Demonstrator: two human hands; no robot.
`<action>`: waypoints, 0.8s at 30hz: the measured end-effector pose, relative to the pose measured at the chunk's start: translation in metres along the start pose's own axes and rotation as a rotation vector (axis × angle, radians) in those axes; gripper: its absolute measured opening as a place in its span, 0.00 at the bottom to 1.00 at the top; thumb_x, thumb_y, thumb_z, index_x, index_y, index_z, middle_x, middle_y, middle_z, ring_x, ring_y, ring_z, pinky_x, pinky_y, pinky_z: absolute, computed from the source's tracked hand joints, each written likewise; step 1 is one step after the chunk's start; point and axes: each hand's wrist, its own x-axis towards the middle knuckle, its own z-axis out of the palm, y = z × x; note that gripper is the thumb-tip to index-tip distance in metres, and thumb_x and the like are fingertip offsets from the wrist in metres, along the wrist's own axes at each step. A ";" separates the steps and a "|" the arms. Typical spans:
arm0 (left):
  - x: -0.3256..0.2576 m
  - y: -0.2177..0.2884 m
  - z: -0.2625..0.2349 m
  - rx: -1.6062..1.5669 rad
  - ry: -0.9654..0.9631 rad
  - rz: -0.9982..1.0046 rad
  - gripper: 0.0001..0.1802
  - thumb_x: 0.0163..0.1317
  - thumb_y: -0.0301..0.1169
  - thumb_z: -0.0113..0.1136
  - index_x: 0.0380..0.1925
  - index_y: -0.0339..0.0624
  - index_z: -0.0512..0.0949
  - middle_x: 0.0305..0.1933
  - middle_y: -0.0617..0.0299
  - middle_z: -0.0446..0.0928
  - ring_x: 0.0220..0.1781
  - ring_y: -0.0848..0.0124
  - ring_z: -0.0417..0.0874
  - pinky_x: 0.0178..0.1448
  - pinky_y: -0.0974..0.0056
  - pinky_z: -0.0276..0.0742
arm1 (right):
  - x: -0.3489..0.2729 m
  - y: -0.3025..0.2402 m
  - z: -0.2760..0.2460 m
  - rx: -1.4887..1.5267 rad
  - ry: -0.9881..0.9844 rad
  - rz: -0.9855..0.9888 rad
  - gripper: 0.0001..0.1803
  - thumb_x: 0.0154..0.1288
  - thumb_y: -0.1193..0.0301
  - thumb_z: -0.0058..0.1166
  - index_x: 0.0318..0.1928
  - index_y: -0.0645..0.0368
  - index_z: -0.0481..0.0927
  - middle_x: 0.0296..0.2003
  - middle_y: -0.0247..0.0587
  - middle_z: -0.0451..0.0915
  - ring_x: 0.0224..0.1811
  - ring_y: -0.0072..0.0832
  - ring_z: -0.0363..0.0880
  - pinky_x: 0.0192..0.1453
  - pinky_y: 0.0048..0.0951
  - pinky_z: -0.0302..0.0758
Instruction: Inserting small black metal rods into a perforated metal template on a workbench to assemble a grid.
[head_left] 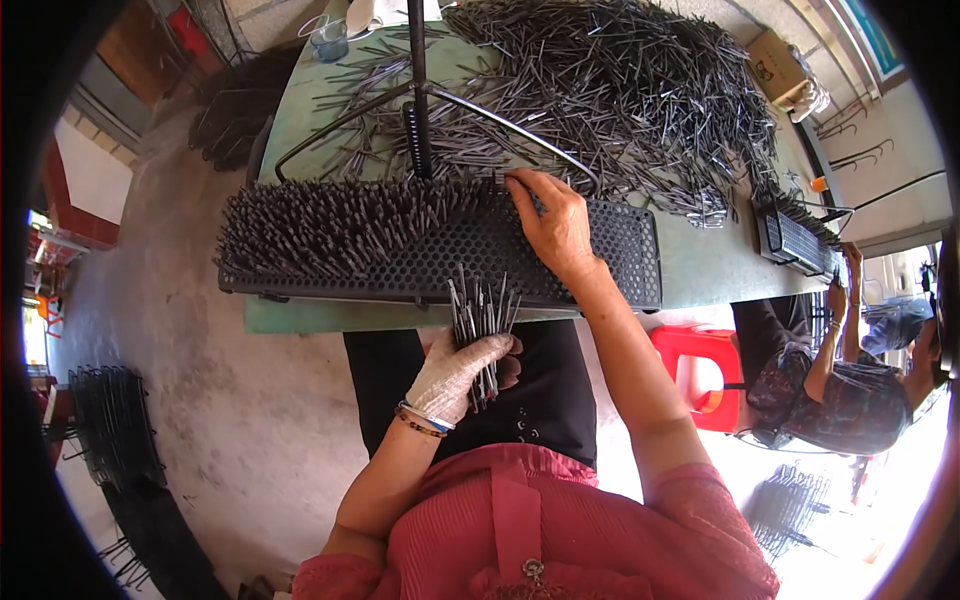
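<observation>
My left hand (448, 378), in a pale knit glove, is closed round a bundle of thin dark rods (480, 305) just below the rack's near edge. Across the table front lies a long black perforated rack (622, 255). Upright dark rods (320, 225) fill the holes of its left part, while the right part shows bare holes. My bare right hand (556, 225) reaches over the rack, its fingertips pinched together at the far edge, beside the last standing rods. Whatever sits between those fingertips is too small to make out.
Loose rods (640, 90) are heaped over the green table (700, 260). A black metal frame (420, 95) rises behind the rack. To the right, a co-worker (835, 385) handles another rack (795, 240), near a red stool (700, 365). A cup (329, 42) stands far left.
</observation>
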 end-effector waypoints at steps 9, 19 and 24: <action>-0.001 0.000 0.002 0.047 -0.006 0.010 0.10 0.60 0.24 0.59 0.41 0.33 0.78 0.34 0.56 0.82 0.29 0.70 0.82 0.35 0.67 0.81 | 0.016 -0.017 -0.006 0.085 -0.030 0.019 0.11 0.65 0.75 0.56 0.46 0.63 0.81 0.38 0.49 0.83 0.40 0.42 0.83 0.43 0.33 0.77; -0.003 -0.002 -0.001 -0.114 -0.040 0.055 0.09 0.60 0.24 0.61 0.39 0.32 0.78 0.36 0.55 0.81 0.35 0.68 0.84 0.40 0.64 0.84 | 0.010 -0.006 0.003 0.028 0.084 0.050 0.08 0.61 0.75 0.60 0.41 0.62 0.84 0.35 0.46 0.83 0.37 0.40 0.83 0.43 0.32 0.78; 0.001 -0.005 0.002 -0.050 0.037 0.072 0.09 0.61 0.25 0.61 0.39 0.31 0.78 0.36 0.54 0.82 0.34 0.66 0.84 0.38 0.62 0.85 | 0.009 -0.013 0.000 -0.064 0.097 -0.004 0.07 0.59 0.75 0.62 0.39 0.61 0.84 0.34 0.44 0.83 0.36 0.41 0.82 0.43 0.34 0.76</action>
